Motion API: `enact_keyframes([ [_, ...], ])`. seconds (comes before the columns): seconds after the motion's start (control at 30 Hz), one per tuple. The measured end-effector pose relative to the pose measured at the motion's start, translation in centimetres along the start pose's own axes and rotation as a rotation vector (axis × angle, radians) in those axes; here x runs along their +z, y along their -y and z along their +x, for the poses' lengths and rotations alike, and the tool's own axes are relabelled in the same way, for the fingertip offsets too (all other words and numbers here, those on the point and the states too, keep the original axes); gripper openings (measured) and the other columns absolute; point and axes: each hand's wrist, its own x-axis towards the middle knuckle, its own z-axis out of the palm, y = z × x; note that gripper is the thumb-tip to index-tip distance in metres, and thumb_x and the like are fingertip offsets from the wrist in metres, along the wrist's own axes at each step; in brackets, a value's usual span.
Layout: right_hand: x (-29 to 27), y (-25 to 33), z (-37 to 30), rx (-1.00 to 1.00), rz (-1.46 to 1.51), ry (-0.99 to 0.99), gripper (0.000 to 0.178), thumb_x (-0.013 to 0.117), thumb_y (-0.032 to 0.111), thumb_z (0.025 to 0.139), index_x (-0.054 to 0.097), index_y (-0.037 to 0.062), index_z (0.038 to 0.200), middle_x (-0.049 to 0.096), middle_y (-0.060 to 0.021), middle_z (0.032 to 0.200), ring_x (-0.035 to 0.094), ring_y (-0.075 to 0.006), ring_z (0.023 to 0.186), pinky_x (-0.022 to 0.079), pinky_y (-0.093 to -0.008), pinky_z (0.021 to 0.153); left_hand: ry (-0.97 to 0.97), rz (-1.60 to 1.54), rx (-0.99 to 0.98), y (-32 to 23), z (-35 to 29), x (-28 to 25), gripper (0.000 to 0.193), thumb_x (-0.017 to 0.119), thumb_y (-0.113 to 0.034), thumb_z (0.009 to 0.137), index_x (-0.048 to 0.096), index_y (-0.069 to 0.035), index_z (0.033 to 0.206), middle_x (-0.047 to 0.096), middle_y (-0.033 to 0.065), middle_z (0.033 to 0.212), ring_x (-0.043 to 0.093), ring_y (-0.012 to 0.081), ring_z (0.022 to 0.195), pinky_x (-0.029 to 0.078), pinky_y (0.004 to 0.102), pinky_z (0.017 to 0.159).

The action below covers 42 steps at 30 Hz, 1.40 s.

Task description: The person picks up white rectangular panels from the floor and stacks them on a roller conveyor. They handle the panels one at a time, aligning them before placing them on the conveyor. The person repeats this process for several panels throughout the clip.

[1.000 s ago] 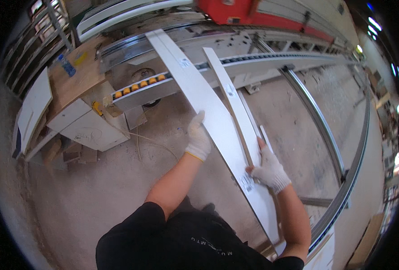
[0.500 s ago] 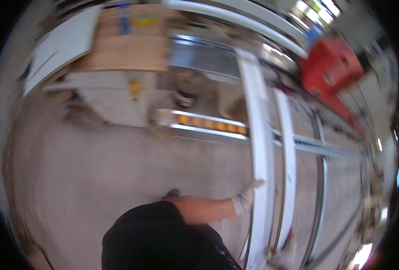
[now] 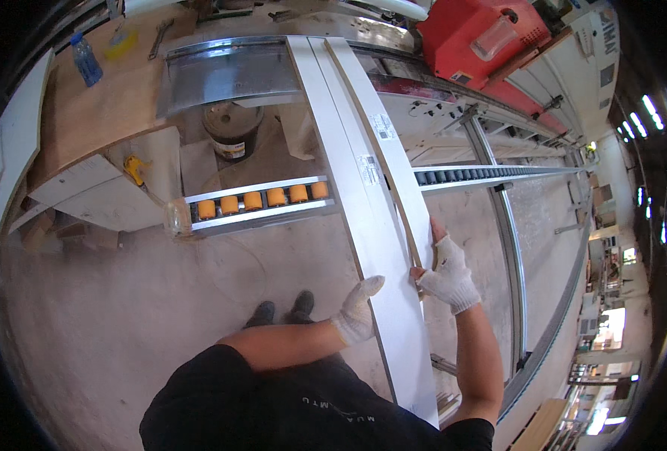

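My left hand [image 3: 358,310], in a pale knit glove, grips the left edge of a long white board [image 3: 382,278], its thumb lying over the top. This board runs from the far metal table down past my body. A second white board [image 3: 406,180] lies along its right side, partly over it, with a narrow gap between them near my hands. My right hand [image 3: 451,278], in a similar glove with bare fingertips, holds the near end of this second board; its thumb points toward the first. Both boards bear a small printed label.
Both boards cross a roller conveyor with orange rollers [image 3: 252,200] at left and dark rollers [image 3: 468,176] at right. Beyond are a metal plate [image 3: 228,75], a bucket [image 3: 232,131] and a red machine [image 3: 480,37]. A wooden worktop [image 3: 123,90] holds a bottle [image 3: 86,59] and wrench [image 3: 160,37].
The view has turned and steadied. The two boards, apart before, now lie alongside each other. My right hand has come forward with the second board; my left hand remains on the first board's edge.
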Motion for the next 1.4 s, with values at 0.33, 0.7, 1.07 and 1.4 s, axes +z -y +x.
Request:
enact_keyframes([
  [0.33, 1.2, -0.9, 0.7, 0.098, 0.001, 0.028, 0.101, 0.088, 0.008, 0.083, 0.036, 0.0047, 0.169, 0.059, -0.0248, 0.154, 0.057, -0.0383, 0.146, 0.045, -0.0439, 0.122, -0.081, 0.096, 0.011, -0.4, -1.2, -0.5, 0.081, 0.073, -0.038, 0.101, 0.038, -0.002, 0.165, 0.060, 0.0223, 0.151, 0.066, 0.0374, 0.136, 0.055, 0.0538, 0.117],
  [0.7, 1.3, -1.0, 2.8, 0.136, 0.019, 0.092, 0.099, 0.085, 0.006, 0.082, 0.038, 0.0074, 0.169, 0.059, -0.0218, 0.151, 0.061, -0.0373, 0.138, 0.048, -0.0427, 0.118, -0.002, 0.165, 0.068, -2.9, -0.5, 0.3, 0.072, 0.066, -0.042, 0.107, 0.041, -0.003, 0.162, 0.062, 0.0213, 0.149, 0.067, 0.0347, 0.135, 0.057, 0.0538, 0.116],
  [1.07, 3.8, 9.1, 13.7, 0.061, -0.634, 0.114, 0.110, 0.073, 0.067, 0.093, 0.032, 0.0038, 0.172, 0.036, -0.0325, 0.171, 0.035, -0.0453, 0.160, 0.034, -0.0483, 0.131, -0.158, 0.169, 0.021, -3.4, -1.2, 0.6, 0.065, 0.066, -0.040, 0.108, 0.049, -0.002, 0.158, 0.065, 0.0199, 0.147, 0.067, 0.0364, 0.133, 0.053, 0.0529, 0.117],
  [1.4, 7.0, 15.1, 26.3, 0.135, -0.719, 0.064, 0.115, 0.066, 0.079, 0.092, 0.027, 0.0098, 0.176, 0.022, -0.0232, 0.182, 0.027, -0.0472, 0.165, 0.034, -0.0574, 0.130, -0.108, 0.144, -0.092, -3.6, -1.2, -1.1, 0.055, 0.066, -0.038, 0.106, 0.058, -0.007, 0.151, 0.069, 0.0133, 0.144, 0.066, 0.0319, 0.134, 0.048, 0.0532, 0.120],
])
